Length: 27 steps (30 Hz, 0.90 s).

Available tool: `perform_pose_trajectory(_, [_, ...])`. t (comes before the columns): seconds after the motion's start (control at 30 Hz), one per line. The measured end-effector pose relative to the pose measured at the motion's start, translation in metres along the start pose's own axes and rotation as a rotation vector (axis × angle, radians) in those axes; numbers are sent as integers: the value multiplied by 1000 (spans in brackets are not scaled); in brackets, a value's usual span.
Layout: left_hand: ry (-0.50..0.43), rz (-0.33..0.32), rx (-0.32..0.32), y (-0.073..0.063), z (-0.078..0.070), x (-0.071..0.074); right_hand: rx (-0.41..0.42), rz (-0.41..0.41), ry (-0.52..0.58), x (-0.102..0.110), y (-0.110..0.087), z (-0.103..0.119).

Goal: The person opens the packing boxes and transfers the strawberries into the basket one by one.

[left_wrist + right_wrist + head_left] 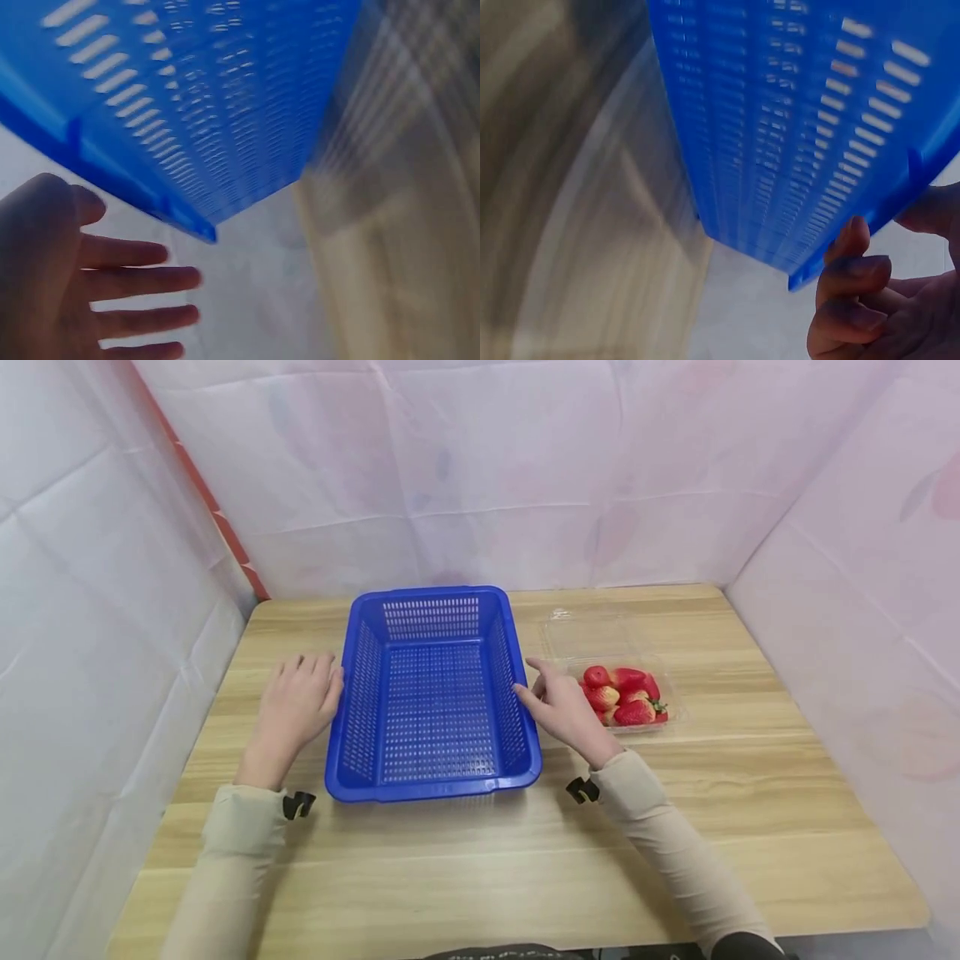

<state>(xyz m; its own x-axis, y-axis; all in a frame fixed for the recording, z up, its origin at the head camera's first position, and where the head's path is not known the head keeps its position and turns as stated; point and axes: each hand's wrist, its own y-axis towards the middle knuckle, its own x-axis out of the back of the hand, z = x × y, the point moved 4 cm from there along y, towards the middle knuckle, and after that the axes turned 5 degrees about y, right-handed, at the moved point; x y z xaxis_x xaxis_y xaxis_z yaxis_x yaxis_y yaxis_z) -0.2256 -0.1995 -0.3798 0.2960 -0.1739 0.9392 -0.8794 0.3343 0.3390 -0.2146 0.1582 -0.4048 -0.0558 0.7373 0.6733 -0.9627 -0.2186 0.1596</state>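
Past beige sleeves (pixel 678 852), a blue basket (pixel 435 791) stands on the desk (pixel 450 877). The left hand (pixel 300 697) lies beside it, fingers spread; the right hand (pixel 564 708) curls its fingers at the opposite rim (pixel 533 752), pinching or not I cannot tell. Rightward, strawberries (pixel 633 712) sit before pale cloth (pixel 487 460).

With the basket (pixel 438 710) as the dial's centre and twelve pointing away from the person, the left hand (pixel 296 697) is at nine, just beside the rim. The right hand (pixel 561 706) is at three, on the rim. Beyond it, also towards three, the box (pixel 678 708) holds strawberries (pixel 636 712); its lid (pixel 588 635) lies towards eleven from them. Basket and box stand on the table (pixel 465 868). Cloth (pixel 480 468) hangs behind at twelve and along nine and three.
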Motion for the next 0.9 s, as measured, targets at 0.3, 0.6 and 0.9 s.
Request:
perform_pose_trajectory(0.3, [-22, 178, -2, 2, 10, -26, 79, -1, 23, -7, 1, 3])
perform_pose_trajectory(0.6, [-9, 178, -56, 5, 5, -25, 81, 22, 58, -3, -6, 2])
perform_pose_trajectory(0.9, [-27, 170, 38, 7, 7, -30, 106, 42, 56, -2, -1, 0])
